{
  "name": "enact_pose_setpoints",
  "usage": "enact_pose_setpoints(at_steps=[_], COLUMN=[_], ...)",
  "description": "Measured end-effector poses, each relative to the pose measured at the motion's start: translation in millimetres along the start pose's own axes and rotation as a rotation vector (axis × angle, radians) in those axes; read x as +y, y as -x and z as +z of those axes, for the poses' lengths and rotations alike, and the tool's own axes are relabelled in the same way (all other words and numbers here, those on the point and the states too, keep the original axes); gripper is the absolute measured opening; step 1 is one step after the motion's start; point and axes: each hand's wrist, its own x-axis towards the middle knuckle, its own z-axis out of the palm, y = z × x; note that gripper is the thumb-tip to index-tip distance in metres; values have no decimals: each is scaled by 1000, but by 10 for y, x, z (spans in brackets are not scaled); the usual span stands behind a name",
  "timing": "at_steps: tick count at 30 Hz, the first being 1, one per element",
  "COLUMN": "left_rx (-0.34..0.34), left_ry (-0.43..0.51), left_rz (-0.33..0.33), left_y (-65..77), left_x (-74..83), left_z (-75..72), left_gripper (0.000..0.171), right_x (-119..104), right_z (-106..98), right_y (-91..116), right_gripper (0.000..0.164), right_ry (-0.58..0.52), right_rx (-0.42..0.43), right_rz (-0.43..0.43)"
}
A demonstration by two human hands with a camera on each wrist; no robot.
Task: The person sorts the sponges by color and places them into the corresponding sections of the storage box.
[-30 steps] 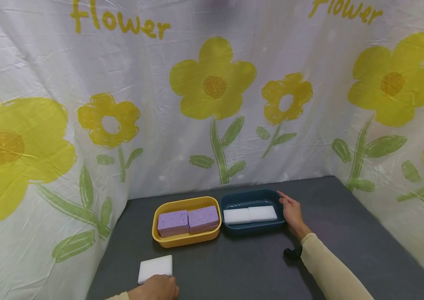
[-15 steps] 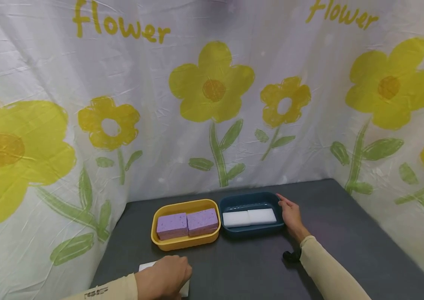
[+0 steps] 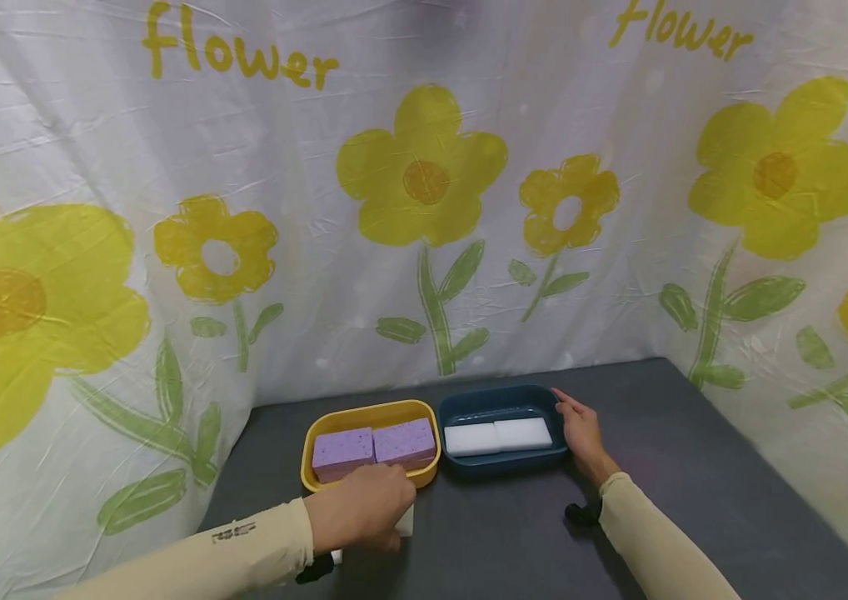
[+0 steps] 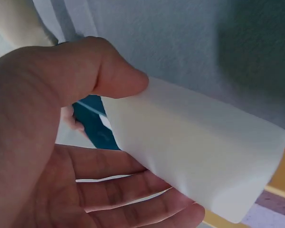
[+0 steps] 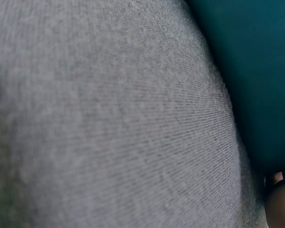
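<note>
My left hand (image 3: pixel 364 504) pinches a white sponge block (image 4: pixel 194 147) between thumb and fingers, just in front of the yellow tray. In the head view the hand covers most of this block. At the blue tray (image 3: pixel 502 464) my right hand (image 3: pixel 581 425) grips the right end, fingers at the rim. Two white sponges (image 3: pixel 523 434) lie side by side in the blue tray. Inside the yellow tray (image 3: pixel 364 411) are purple sponges (image 3: pixel 403 440) in two side-by-side places. The right wrist view holds mostly cloth, the blue tray's wall and a sliver of hand.
Both trays stand next to each other towards the back of a dark grey table (image 3: pixel 499 542). A white curtain (image 3: pixel 304 333) with printed yellow flowers hangs behind and at both sides. Dark straps (image 3: pixel 581 514) are around the wrists.
My left hand has taken hold of the white sponge at the front left and brought it right and forward towards the trays. The right hand has stayed at the blue tray.
</note>
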Motion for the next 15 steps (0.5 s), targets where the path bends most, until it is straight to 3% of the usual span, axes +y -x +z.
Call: enact_pose_setpoints(at_steps=[8, 15], left_rx=[113, 249], left_ry=[21, -31], left_rz=[-22, 21], left_y=[-273, -508], left_x=[27, 13], left_z=[-125, -238], left_gripper=[39, 39], right_x=[-6, -7], right_z=[11, 4], right_y=[9, 5], right_gripper=[48, 48], right_ry=[6, 15], right_rx=[3, -1], right_rz=[-1, -10])
